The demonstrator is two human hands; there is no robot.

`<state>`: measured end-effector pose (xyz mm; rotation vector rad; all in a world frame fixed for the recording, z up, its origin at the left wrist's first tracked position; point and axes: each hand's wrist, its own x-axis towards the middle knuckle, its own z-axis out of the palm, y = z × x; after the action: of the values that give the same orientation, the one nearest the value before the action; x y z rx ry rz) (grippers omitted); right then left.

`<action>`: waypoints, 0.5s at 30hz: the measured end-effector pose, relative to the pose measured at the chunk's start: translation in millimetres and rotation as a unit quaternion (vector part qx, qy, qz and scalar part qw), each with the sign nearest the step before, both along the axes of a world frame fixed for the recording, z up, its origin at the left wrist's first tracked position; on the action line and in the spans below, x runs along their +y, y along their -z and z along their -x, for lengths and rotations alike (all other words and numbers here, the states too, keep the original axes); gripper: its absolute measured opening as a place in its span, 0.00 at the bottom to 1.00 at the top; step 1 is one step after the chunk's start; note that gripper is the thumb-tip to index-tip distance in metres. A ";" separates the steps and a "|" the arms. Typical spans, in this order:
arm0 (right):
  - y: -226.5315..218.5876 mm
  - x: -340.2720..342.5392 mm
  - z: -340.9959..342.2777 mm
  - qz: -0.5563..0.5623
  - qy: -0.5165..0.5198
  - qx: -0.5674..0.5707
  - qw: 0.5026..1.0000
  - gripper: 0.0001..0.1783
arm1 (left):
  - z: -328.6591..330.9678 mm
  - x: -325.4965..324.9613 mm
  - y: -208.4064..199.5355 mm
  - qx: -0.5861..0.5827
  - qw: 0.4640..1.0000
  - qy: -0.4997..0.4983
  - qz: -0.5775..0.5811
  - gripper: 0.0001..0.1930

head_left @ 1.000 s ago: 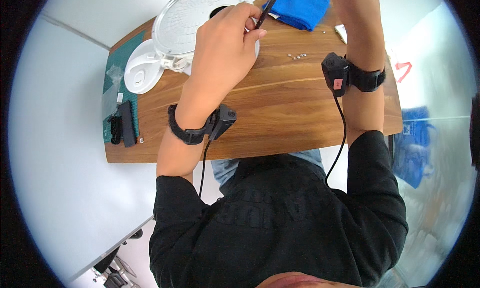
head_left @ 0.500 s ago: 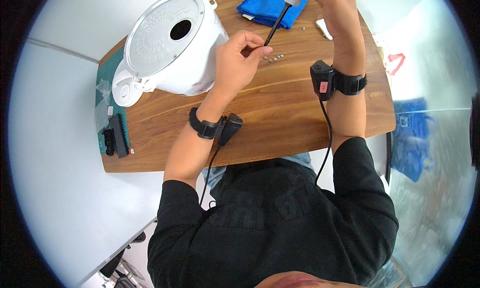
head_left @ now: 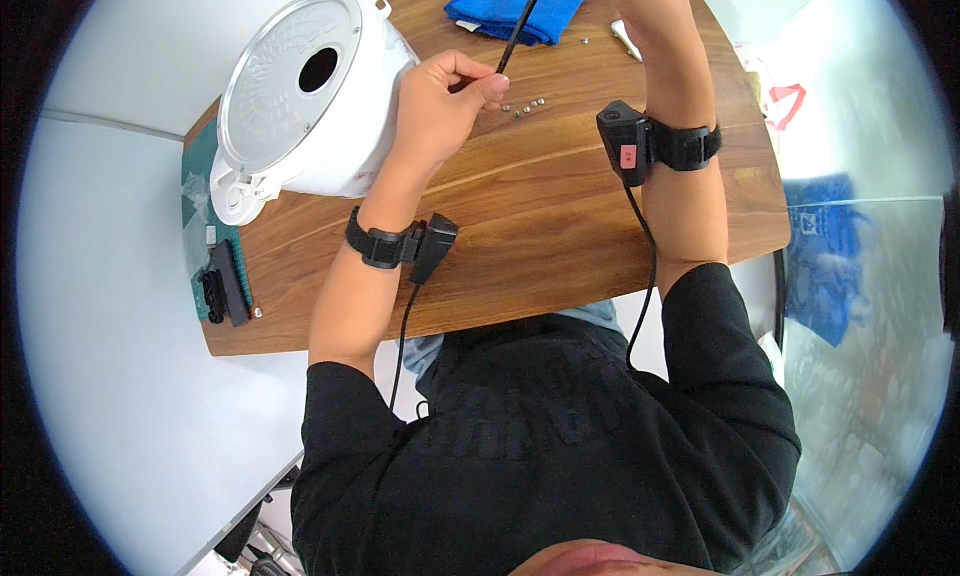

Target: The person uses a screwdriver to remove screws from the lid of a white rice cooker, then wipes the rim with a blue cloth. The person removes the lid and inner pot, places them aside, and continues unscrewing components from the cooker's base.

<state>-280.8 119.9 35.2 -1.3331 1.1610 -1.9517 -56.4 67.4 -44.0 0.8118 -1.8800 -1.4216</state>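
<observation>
My left hand (head_left: 445,106) has its thumb and fingers pinched around the tip of a screwdriver (head_left: 517,34) with a black shaft and pale grey handle. Whether a screw sits at that tip is hidden by the fingers. My right hand (head_left: 645,11) is raised at the top edge, beside the handle; its fingers are cut off by the picture's edge. Left of my left hand stands a white rice cooker (head_left: 365,141), tipped so that its round vented base with a dark hole faces up. Several small screws (head_left: 525,109) lie on the wood just right of my left fingertips.
A folded blue cloth (head_left: 520,16) lies at the far edge of the wooden table (head_left: 520,246). Beside it are a single screw (head_left: 586,41) and a small white object (head_left: 627,41). A green mat (head_left: 203,151) at the left bears a dark bar (head_left: 232,281). Cables hang from both wrist straps.
The whole view has shifted, so table and cooker sit further left. My right hand and the screwdriver's handle have slipped partly out at the top. The left pinch at the tip stays the same.
</observation>
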 end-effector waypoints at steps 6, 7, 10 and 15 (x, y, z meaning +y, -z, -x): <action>5.4 -3.4 6.3 0.074 0.084 -0.082 0.990 0.23 | -1.2 0.5 1.4 -0.047 0.997 0.006 -0.064 0.04; 4.1 -0.5 10.5 0.073 0.080 -0.090 0.990 0.22 | -1.6 0.7 4.9 -0.072 0.996 0.001 -0.058 0.04; 5.0 3.3 18.4 0.026 0.062 -0.046 0.997 0.26 | 1.4 0.5 3.6 -0.169 0.983 0.009 0.076 0.04; -8.2 11.6 -2.2 -0.068 0.121 0.040 0.989 0.30 | 27.8 -11.1 -1.9 -0.334 0.903 0.055 0.265 0.06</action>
<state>-278.7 131.6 43.5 -1.2572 1.5291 -1.9561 -84.3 56.3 -42.1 0.9903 -2.6949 -0.6286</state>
